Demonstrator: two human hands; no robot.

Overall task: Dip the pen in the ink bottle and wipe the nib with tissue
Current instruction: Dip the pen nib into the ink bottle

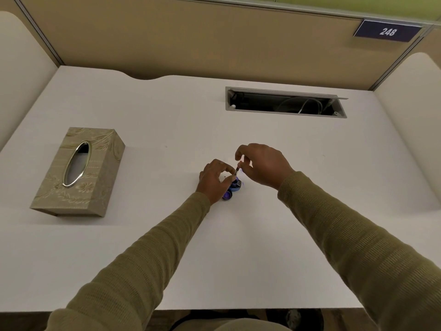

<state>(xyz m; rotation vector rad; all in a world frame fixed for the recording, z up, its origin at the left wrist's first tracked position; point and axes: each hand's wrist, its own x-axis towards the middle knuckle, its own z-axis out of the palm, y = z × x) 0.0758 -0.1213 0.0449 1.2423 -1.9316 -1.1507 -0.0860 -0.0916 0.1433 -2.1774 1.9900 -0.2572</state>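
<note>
Pen (237,170) pinched by R hand (262,164) fingers, nib below them at ink bottle (236,183) mouth; L hand (213,179) fingers grip the bottle. Risk: sideways pen nudge could tip it, spilling ink over desk (262,247).

Two hands (213,179) (263,166), one pen (237,170), one ink bottle (236,184), one cap (227,194), one tissue box (78,173).

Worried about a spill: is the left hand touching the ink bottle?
Touching. The head view shows the left hand pinching the ink bottle near its mouth between thumb and forefinger.
</note>
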